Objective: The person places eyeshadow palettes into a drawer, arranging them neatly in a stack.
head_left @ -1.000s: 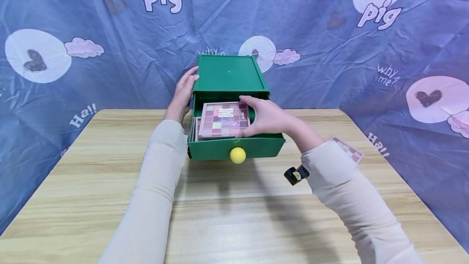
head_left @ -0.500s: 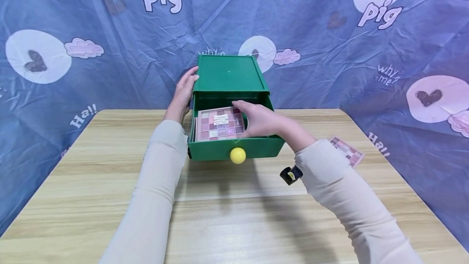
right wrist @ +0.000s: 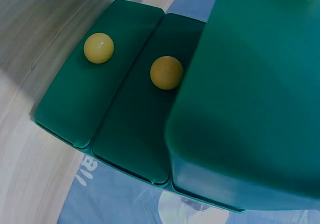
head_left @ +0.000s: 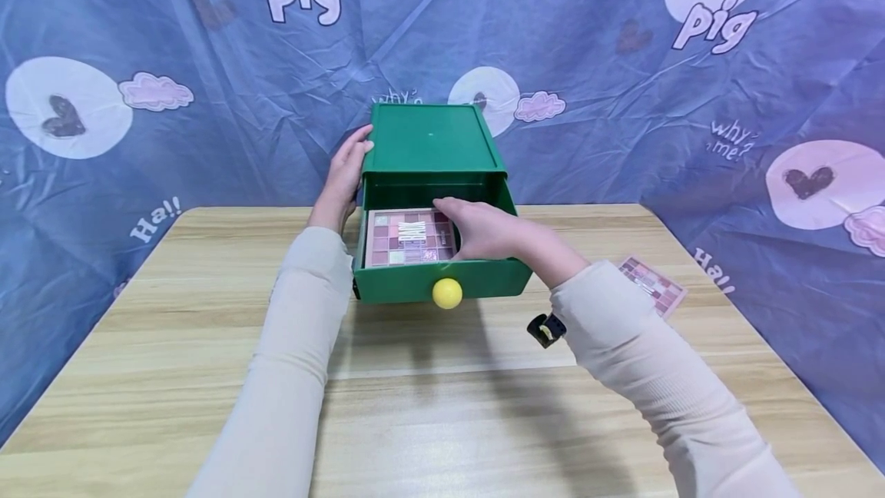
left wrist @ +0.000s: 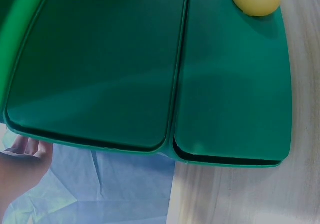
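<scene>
A green drawer cabinet (head_left: 432,137) stands at the table's back, its top drawer (head_left: 394,283) pulled out by a yellow knob side facing me. My left hand (head_left: 343,175) rests against the cabinet's left side, fingertips at the top edge; its fingers (left wrist: 32,149) show at the lower left of the left wrist view. Inside the drawer, my right hand (head_left: 487,230) grips a pink eyeshadow palette (head_left: 409,237) at its right end, thumb towards the front and fingers behind. The palette lies nearly flat at the drawer's left wall. In the right wrist view the drawer front hides this hand.
Another eyeshadow palette (head_left: 653,287) lies on the wooden table (head_left: 442,421) at the right, partly behind my right sleeve. Two lower drawers with yellow knobs (right wrist: 98,48) are closed in the right wrist view. A blue printed cloth (head_left: 588,37) hangs behind.
My right hand has lowered the palette and shifted it left into the drawer, over the palette edges seen there before. My left hand has stayed on the cabinet's side.
</scene>
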Demonstrator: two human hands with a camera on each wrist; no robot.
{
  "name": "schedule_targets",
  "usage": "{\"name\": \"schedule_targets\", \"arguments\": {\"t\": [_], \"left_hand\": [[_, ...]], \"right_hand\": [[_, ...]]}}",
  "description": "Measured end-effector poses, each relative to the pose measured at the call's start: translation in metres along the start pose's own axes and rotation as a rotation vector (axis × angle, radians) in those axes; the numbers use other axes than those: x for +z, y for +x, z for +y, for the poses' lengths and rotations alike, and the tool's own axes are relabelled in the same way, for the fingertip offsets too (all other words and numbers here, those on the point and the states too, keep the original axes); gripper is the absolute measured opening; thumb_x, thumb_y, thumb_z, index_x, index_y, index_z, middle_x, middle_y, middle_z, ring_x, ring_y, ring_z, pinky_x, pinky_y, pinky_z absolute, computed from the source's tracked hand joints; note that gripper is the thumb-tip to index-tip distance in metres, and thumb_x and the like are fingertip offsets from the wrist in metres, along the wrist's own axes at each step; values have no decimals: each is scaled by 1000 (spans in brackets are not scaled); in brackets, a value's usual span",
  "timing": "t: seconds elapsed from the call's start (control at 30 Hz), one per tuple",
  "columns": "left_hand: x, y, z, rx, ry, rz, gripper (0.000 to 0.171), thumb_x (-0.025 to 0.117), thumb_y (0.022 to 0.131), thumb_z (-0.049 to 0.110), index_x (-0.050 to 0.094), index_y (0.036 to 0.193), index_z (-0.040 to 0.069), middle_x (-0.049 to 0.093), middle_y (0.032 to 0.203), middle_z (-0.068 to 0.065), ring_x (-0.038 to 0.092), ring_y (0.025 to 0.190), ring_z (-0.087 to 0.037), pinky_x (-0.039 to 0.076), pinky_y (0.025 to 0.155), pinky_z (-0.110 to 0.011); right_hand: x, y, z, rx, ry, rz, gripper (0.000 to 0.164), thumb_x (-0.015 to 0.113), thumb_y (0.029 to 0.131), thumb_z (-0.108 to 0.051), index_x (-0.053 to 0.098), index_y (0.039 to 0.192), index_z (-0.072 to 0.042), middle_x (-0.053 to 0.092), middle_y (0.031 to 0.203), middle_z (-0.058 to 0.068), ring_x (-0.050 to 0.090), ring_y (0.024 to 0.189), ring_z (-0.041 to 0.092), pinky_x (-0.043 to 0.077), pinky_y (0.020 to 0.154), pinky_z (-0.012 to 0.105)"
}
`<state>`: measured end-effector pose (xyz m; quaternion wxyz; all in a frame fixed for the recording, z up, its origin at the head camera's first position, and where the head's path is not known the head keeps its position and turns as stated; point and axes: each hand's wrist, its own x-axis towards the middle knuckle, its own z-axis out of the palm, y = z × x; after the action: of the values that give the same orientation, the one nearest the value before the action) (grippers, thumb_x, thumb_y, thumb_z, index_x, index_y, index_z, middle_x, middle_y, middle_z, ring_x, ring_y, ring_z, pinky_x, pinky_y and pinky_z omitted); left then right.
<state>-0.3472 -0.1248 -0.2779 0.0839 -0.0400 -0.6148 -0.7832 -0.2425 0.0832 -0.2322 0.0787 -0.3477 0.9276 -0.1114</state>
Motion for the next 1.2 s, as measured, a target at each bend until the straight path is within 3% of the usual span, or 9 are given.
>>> {"name": "schedule_targets", "arguments": {"t": [0.33,0.53,0.87,1.1,1.2], "left_hand": [[0,-1,-2,0,-3,-3,40,46,86,16,47,125,16,43,122,-2,47,92,-15,37,78,-25],[-1,-1,-2,10,8,-6,40,46,86,16,47,126,15,42,123,-3,45,94,-15,37,79,-25],[-2,1,-1,10,32,-20,40,46,86,19,46,126,17,40,125,-2,42,102,-16,35,83,-26],[-2,2,-1,10,31,-19,40,46,86,19,46,126,16,39,125,-2,41,103,-15,34,84,-26],[-2,2,-2,9,25,-16,40,46,86,18,46,126,16,40,125,-2,42,102,-16,35,83,-25]], "right_hand": [[-4,-2,-3,12,-26,-31,91,68,67,-44,27,131,7,33,131,16,33,116,24,27,95,33],[-9,-6,-7,29,-21,-29,85,68,71,-36,27,131,7,32,132,16,33,117,25,27,94,33],[-28,-26,-2,16,106,95,82,64,73,-42,28,133,0,34,132,13,32,119,20,29,93,33],[-40,-41,2,39,121,140,80,61,75,-44,26,135,-2,36,131,13,33,118,20,30,92,35],[-44,-48,5,69,147,158,80,60,76,-44,25,135,-4,35,131,12,52,81,19,38,78,34]]}}
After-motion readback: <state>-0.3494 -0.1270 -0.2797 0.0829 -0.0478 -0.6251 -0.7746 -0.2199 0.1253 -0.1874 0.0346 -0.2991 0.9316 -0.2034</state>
